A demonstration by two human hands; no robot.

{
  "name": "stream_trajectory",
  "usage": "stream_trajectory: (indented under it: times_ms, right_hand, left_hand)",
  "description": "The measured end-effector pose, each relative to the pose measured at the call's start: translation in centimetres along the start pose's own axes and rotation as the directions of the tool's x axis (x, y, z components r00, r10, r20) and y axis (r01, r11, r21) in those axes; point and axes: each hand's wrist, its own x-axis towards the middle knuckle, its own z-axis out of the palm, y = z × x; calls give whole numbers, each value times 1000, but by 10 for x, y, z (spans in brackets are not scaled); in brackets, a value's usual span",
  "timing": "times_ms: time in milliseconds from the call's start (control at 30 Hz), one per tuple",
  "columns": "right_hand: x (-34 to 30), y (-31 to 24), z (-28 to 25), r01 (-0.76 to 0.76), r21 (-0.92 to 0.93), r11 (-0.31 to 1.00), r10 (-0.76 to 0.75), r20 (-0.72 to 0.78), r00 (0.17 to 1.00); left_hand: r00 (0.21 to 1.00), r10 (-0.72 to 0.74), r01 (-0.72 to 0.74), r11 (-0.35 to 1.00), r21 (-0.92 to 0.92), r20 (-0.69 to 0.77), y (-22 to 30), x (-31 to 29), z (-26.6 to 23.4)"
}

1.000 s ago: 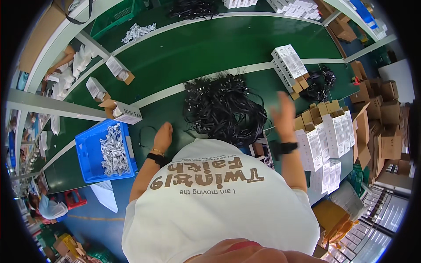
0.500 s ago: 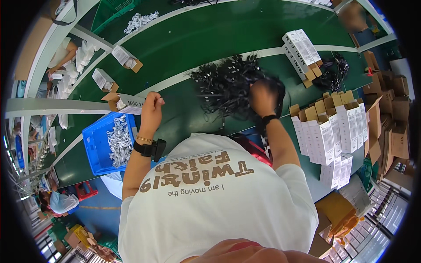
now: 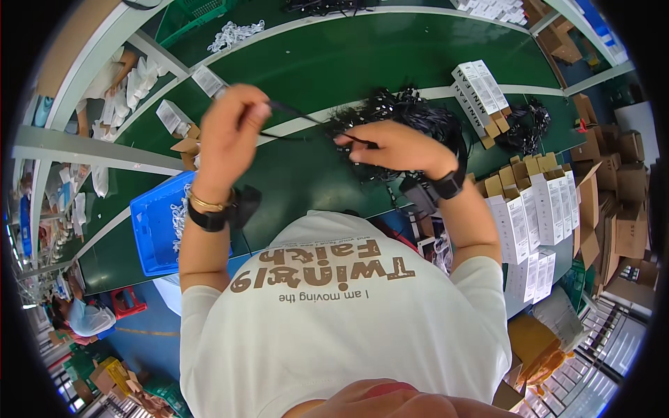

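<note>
Left hand, now farther: fingers pinch black strap, drawn out from pile; right hand, shifted left: fingers also pinch strap.

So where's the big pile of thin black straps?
In the head view, the pile of thin black straps is right of centre, by the right hand, left of white cardboard boxes.
</note>
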Motion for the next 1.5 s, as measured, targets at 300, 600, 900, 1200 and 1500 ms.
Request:
stream_trajectory:
  times_ms: [300, 600, 900, 1200, 1500]
  right_hand:
    - [6, -145, -37, 288, 217, 933, -181, -407, 895]
    - [42, -143, -4, 289, 510, 810, -259, -132, 957]
    - [62, -162, 7, 524, -615, 589, -783, -274, 558]
    - [64, -104, 24, -23, -526, 850, -338, -578, 743]
    - [121, -76, 134, 139, 369, 919, -138, -30, 990]
  left_hand:
    - [1000, 8, -11, 990, -141, -16, -26, 9, 8]
    - [886, 93, 460, -49, -887, 455, 21, -11, 27]
    - [895, -159, 445, 240, -863, 417, -19, -66, -6]
    - [886, -405, 426, 510, -747, 228, -39, -126, -10]
    - [913, -408, 330, 752, -570, -9, -55, -158, -41]
